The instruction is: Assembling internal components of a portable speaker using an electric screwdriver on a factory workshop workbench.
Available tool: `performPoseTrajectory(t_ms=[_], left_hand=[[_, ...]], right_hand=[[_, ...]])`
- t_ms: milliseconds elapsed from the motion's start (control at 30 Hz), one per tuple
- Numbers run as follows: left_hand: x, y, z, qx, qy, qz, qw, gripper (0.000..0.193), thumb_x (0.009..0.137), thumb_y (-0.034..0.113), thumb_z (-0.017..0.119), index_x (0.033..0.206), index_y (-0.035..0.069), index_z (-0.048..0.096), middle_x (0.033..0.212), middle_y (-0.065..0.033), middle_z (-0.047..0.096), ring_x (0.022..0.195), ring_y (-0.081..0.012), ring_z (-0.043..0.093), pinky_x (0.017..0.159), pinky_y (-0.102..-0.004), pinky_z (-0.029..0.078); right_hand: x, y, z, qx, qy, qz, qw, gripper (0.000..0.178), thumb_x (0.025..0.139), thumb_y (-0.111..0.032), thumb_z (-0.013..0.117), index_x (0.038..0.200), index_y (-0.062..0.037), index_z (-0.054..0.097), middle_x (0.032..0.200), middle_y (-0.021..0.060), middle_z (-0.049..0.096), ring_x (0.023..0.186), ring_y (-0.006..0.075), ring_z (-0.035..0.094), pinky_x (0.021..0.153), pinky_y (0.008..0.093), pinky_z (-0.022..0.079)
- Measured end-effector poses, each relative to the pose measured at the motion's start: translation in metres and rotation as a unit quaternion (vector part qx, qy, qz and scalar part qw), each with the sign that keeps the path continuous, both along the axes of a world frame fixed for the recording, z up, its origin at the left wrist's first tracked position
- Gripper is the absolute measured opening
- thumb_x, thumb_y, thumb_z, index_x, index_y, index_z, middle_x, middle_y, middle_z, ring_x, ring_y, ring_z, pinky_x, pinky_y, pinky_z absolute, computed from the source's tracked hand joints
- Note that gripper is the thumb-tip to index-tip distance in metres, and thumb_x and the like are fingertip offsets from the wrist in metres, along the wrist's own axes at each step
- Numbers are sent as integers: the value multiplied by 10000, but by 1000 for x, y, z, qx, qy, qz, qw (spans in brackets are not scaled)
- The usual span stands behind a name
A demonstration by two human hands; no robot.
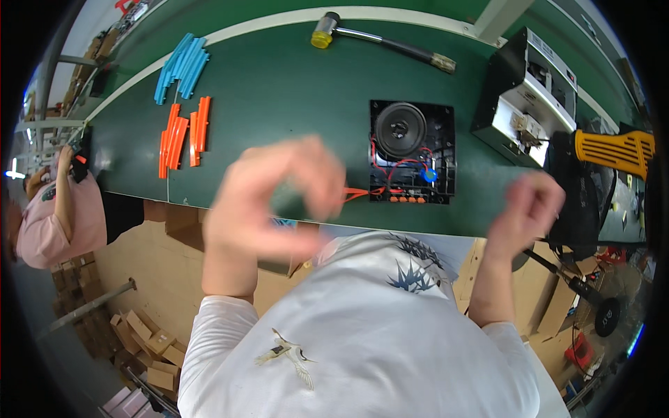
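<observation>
My left hand (279, 198) hovers over the front edge of the bench, blurred by motion. Its fingers are curved and its thumb stands apart, with bench top showing in the gap and nothing visible held. Just right of its fingers, orange wires (357, 194) run from a black speaker housing (446, 139). That housing lies with its inside up, holding a round speaker (401, 130), red wires, a blue round part (428, 175) and a row of orange terminals (408, 200). My right hand (527, 209) is raised right of the housing, fingers curled closed; whatever is inside them is hidden.
Blue strips (182, 68) and orange strips (182, 136) lie at the left. A mallet (383, 40) rests at the back. On the right stand a black and silver machine (529, 97) and a yellow-handled tool (613, 150). Another person (63, 216) sits far left.
</observation>
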State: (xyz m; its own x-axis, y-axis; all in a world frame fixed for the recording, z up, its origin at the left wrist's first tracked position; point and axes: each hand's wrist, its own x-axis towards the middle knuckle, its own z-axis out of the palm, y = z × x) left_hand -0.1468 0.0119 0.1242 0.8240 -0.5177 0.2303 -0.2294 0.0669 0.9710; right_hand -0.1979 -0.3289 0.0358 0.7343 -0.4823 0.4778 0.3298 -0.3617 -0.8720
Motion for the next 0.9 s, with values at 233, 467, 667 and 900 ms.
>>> performPoseTrajectory(t_ms=[233,467,667,900], left_hand=[[40,-19,-87,179,-123,8,976,1351,460,410,1063,1584,161,356,1695,-257,121,1583,-455,178,1234,-556,336],[50,-31,-95,153,-113,-66,980,1415,464,336,1046,1638,164,275,1703,-268,78,1582,-469,200,1251,-543,316],[42,-41,-101,108,-145,-27,983,1282,504,229,986,1600,165,322,1591,-266,245,1487,-463,347,1198,-514,404],[54,-62,-97,111,-182,0,977,1220,503,206,976,1561,185,368,1568,-263,277,1459,-471,384,1173,-498,426]], right_hand=[[60,-66,83,-35,-112,-87,989,490,1001,-74,696,1391,134,487,1195,166,662,1059,204,641,973,351,525],[77,-106,98,128,-112,270,948,468,1034,-103,578,1409,150,461,960,170,674,862,246,625,931,474,529],[30,-115,106,178,-140,323,919,350,999,-238,610,1223,17,523,882,84,476,769,189,462,746,364,410],[11,-30,132,232,-186,326,897,700,908,-546,522,1292,33,430,862,101,427,702,176,416,686,347,361]])
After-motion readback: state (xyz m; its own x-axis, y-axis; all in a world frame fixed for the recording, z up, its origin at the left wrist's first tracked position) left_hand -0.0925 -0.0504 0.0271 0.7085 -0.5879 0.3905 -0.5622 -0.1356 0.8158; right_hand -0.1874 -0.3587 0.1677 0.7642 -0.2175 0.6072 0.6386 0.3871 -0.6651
